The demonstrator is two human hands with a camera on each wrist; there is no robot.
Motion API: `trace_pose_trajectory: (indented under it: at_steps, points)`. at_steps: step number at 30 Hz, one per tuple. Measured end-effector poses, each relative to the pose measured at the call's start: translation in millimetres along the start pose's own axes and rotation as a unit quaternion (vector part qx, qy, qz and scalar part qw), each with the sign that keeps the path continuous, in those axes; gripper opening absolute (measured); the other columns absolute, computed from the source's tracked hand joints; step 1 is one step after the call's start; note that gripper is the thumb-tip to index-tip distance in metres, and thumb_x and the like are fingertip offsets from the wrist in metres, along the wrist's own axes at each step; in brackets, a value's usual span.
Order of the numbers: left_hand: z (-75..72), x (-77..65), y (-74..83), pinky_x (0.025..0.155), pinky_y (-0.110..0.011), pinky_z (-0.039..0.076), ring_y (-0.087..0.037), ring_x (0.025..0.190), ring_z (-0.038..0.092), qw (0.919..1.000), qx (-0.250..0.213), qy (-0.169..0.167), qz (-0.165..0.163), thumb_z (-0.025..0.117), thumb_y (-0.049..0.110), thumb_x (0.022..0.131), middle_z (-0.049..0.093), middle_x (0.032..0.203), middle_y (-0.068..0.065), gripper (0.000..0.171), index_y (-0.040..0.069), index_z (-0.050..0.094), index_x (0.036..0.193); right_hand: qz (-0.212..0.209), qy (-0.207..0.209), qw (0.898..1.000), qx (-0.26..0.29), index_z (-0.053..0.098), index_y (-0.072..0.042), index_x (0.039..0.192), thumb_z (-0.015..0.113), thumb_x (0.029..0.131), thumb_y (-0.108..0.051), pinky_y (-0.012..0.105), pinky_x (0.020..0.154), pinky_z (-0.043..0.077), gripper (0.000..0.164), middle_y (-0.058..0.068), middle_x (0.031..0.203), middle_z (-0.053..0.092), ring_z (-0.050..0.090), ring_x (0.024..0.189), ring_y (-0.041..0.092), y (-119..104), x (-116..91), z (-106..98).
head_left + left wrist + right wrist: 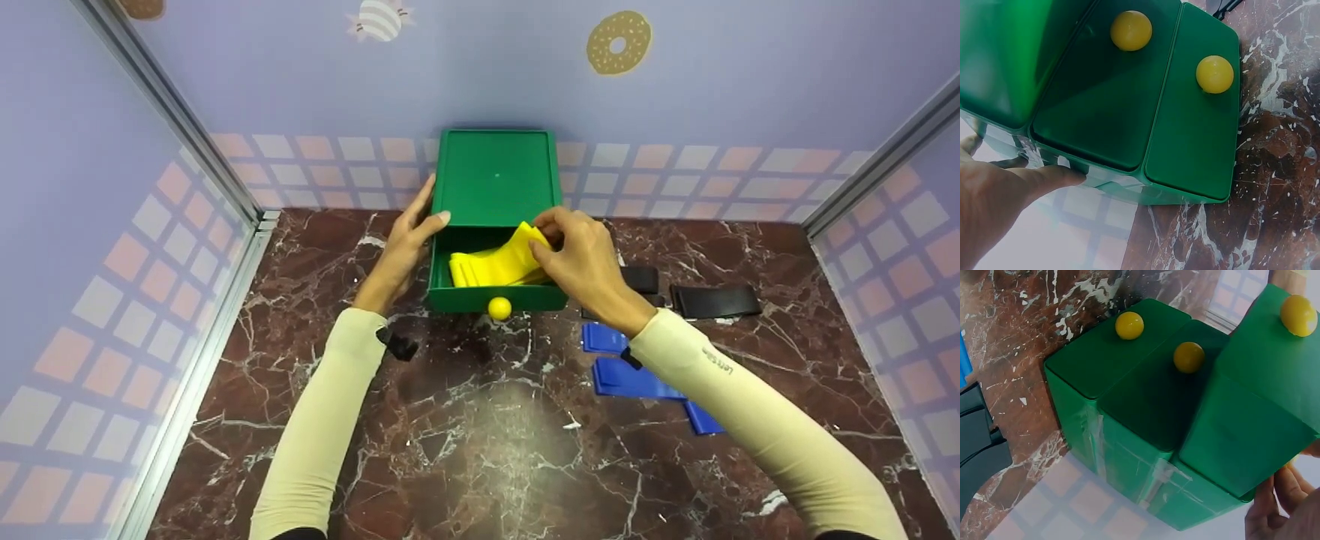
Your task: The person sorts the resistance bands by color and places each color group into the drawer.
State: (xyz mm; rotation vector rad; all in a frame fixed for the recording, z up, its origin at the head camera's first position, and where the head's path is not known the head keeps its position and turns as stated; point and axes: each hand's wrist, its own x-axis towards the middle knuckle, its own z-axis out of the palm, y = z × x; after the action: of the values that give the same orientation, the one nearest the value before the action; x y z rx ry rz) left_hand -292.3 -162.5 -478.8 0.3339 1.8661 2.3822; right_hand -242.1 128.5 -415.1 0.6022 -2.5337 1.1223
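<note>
Yellow band (486, 268) lies folded in the open top drawer (457, 301), one end raised, pinched by the right hand (587, 251). Left hand (403, 249), fingers extended, rests against the green cabinet (495, 180). Risk: loose pinch could drop that end; hard tug could shift the cabinet.

Black flat bands (718, 301) and blue flat bands (634, 378) lie on the right half of the reddish-brown marble tabletop (420, 480), the blue ones toward its near side. Behind the tabletop rises a lilac wall (495, 82) bearing a doughnut print (600, 49); a silver metal rail (202, 375) lines the tabletop's left edge.
</note>
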Motion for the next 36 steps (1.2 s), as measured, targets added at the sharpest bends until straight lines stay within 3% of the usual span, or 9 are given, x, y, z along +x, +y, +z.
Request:
trace_pose_trajectory:
  at_steps: [7,14,18,25,31,36]
  points:
    - [-1.6,1.3,-0.3,0.119,-0.053,0.048,-0.034,0.151,0.049,1.0,-0.004,-0.001,0.004,0.065,0.022,0.109,0.021,0.183,-0.005,0.081,0.026,0.023,0.178,0.014,0.009,0.999,-0.033,0.081,0.001,0.113,0.083,0.095,-0.01,0.048,0.086,0.05,0.021,0.014,0.103,0.082,0.068,0.093,0.033,9.7,-4.9,-1.2]
    - [-1.4,1.9,-0.6,0.119,-0.052,0.049,-0.032,0.152,0.049,0.9999,-0.007,0.0,0.009,0.066,0.021,0.108,0.022,0.183,-0.005,0.082,0.026,0.024,0.178,0.002,0.015,0.999,-0.044,0.083,-0.002,0.118,0.087,0.096,-0.017,0.043,0.076,0.045,0.027,0.011,0.108,0.084,0.062,0.085,0.03,15.8,-9.7,-0.5]
    - [-0.9,1.5,-0.9,0.117,-0.053,0.05,-0.034,0.149,0.051,0.9999,-0.012,0.002,0.009,0.066,0.02,0.108,0.023,0.183,-0.007,0.082,0.025,0.023,0.178,-0.022,0.041,0.998,-0.043,0.085,-0.004,0.114,0.087,0.096,-0.017,0.041,0.072,0.043,0.023,0.011,0.105,0.083,0.061,0.082,0.03,16.6,-12.4,0.9]
    - [-0.4,-0.2,-0.4,0.119,-0.052,0.048,-0.033,0.151,0.049,1.0,0.002,-0.002,0.004,0.065,0.024,0.109,0.022,0.183,-0.004,0.079,0.03,0.026,0.177,-0.076,0.094,0.993,-0.002,0.084,-0.001,0.105,0.085,0.093,-0.005,0.033,0.072,0.049,0.013,0.013,0.095,0.08,0.065,0.081,0.028,11.0,-27.0,-0.2]
    - [0.2,-0.6,-0.1,0.119,-0.052,0.049,-0.033,0.15,0.05,1.0,0.0,0.0,0.003,0.066,0.023,0.109,0.023,0.183,-0.005,0.08,0.027,0.025,0.178,-0.112,0.088,0.989,0.037,0.081,-0.001,0.106,0.084,0.093,-0.002,0.029,0.068,0.05,0.013,0.014,0.096,0.077,0.064,0.077,0.027,-2.3,-43.6,-0.5]
    - [1.8,0.0,-0.1,0.119,-0.051,0.049,-0.032,0.149,0.051,1.0,0.001,0.0,0.005,0.066,0.023,0.108,0.024,0.182,-0.005,0.081,0.027,0.024,0.178,-0.13,0.083,0.986,0.068,0.081,-0.002,0.105,0.084,0.093,-0.002,0.03,0.074,0.054,0.013,0.01,0.1,0.077,0.067,0.085,0.026,-14.8,-56.5,-0.6]
